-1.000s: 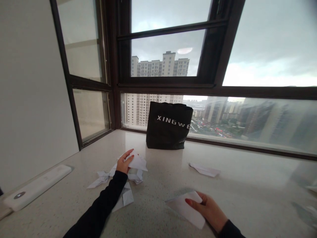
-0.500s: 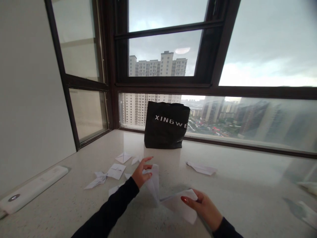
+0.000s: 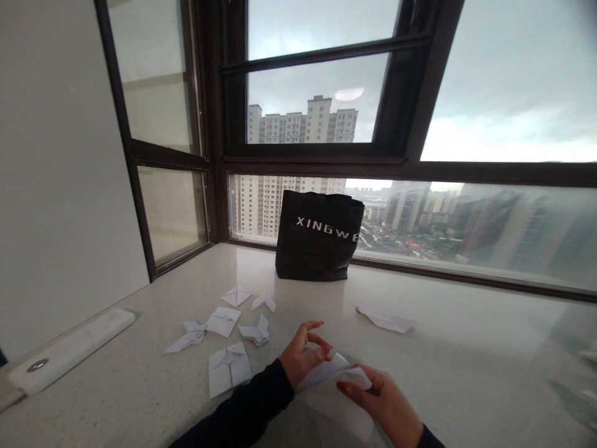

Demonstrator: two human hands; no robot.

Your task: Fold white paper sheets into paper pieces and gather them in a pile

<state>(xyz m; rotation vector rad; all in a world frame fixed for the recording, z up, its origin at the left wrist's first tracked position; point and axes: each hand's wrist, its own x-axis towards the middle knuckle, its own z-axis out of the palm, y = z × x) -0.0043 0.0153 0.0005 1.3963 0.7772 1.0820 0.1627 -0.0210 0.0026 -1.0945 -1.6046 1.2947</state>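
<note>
Since a second ago, left hand (image 3: 302,361) has brought a folded white paper piece (image 3: 336,368) to right hand (image 3: 387,404); both pinch it, with flat white paper sheet (image 3: 347,417) beneath.

Your left hand (image 3: 303,358) and right hand (image 3: 389,404) meet over a white paper sheet (image 3: 342,398) on the pale counter (image 3: 466,361), both pinching its raised fold. Folded paper pieces (image 3: 228,339) lie scattered to your left. A black bag (image 3: 318,236) stands by the window (image 3: 326,93), with a paper plane (image 3: 386,320) near it.
</note>
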